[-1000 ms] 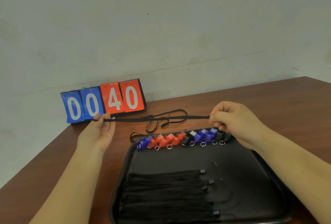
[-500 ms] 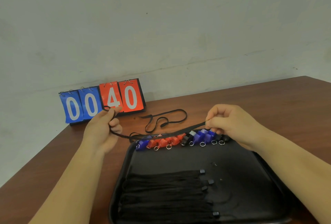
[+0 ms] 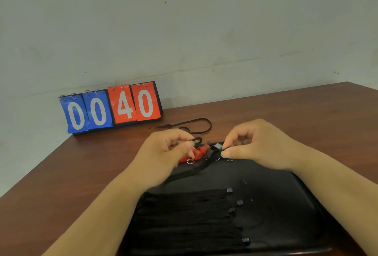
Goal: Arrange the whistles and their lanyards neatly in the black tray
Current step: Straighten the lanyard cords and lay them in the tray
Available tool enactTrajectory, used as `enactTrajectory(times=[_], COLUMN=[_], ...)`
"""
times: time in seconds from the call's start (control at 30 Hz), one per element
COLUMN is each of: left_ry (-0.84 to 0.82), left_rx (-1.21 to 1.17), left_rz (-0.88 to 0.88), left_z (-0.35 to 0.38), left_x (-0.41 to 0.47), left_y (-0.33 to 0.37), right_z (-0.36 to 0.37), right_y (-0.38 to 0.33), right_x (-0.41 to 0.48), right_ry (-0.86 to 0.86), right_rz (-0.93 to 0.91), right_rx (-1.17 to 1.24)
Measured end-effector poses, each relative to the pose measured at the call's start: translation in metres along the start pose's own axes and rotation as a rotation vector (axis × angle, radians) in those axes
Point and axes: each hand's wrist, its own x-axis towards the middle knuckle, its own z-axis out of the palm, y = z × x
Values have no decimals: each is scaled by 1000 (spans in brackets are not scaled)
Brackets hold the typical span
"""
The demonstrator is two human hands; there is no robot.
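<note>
A black tray (image 3: 286, 194) lies on the brown table before me. Several folded black lanyards (image 3: 184, 219) lie in rows in its near left part. Along its far edge runs a row of whistles (image 3: 204, 151), red and black ones showing, the rest hidden behind my hands. My left hand (image 3: 163, 153) and my right hand (image 3: 255, 145) hover close together over that row, each pinching an end of one black lanyard (image 3: 196, 168), whose folded length sags onto the tray. Another loose lanyard (image 3: 196, 125) lies on the table behind the tray.
A flip scoreboard (image 3: 111, 108) reading 00 40 stands at the back left against the wall. The table's left edge runs diagonally near my left forearm. The table's back right corner shows at upper right.
Both hands have come together from a wide stretch, folding the lanyard they hold. It now hangs doubled over the tray's far part instead of being taut across.
</note>
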Motion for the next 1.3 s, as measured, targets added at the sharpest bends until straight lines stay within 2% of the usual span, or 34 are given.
enactTrajectory(times=[0.33, 1.03, 1.17, 1.3], left_ry=[-103, -125, -99, 42], left_rx=[-17, 3, 94, 37], left_rz=[25, 33, -41, -163], left_z=[13, 18, -10, -46], left_x=[-6, -4, 1, 3], left_y=[4, 5, -3, -20], right_z=[6, 11, 5, 4], right_y=[4, 10, 17, 24], right_x=[-1, 3, 8, 9], right_ry=[1, -2, 74, 59], right_rz=[-24, -59, 22, 107], right_rx=[31, -17, -11, -68])
